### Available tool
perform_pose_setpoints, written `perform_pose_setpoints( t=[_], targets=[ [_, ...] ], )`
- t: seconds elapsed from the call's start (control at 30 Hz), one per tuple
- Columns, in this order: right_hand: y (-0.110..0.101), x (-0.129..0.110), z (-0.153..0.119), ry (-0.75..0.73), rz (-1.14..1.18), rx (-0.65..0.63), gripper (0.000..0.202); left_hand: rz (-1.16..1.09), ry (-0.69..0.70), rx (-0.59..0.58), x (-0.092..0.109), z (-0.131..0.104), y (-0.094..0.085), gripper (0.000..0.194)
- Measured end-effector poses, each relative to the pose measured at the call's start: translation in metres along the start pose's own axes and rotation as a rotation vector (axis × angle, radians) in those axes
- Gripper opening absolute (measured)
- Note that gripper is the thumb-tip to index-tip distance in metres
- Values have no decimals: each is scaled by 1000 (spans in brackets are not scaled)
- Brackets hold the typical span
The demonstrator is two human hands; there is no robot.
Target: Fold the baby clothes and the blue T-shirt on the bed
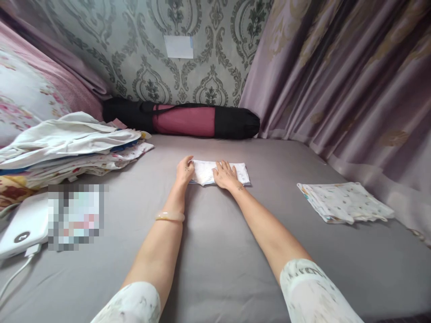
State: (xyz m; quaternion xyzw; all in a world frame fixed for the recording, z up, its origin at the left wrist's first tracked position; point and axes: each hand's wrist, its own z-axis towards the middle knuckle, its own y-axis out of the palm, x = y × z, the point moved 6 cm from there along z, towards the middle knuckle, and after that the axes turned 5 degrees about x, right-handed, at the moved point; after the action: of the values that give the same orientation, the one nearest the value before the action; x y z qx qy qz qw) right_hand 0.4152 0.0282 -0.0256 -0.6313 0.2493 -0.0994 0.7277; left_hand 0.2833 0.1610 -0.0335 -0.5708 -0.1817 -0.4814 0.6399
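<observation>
A small folded white cloth with a faint print lies on the grey sheet in front of me. My left hand is closed at its left edge, thumb up, and appears to grip that edge. Spread flat on top of the cloth, right of its middle, is my right hand, fingers pointing away from me. A blue edge shows along the near side of the cloth.
Another folded printed cloth stack lies at right. At left are a pile of clothes, a white power bank with a cable, and a blurred-out item. A black and maroon rolled bag lies along the wall.
</observation>
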Motion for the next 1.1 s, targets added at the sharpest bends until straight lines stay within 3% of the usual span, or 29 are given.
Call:
perform_pose_setpoints(
  t=[0.23,0.5,0.77,1.1],
  targets=[
    [3,-34,3,-87,1,69,57,-79,-47,83,-9,4,-5,44],
    [5,-37,3,-67,-40,45,56,-106,-61,89,-11,5,-4,43],
    [9,-71,6,-129,5,-5,58,-98,-67,112,-12,5,-7,43],
    [12,-82,10,-146,-1,-13,58,-108,-81,126,-11,7,-10,44]
  ],
)
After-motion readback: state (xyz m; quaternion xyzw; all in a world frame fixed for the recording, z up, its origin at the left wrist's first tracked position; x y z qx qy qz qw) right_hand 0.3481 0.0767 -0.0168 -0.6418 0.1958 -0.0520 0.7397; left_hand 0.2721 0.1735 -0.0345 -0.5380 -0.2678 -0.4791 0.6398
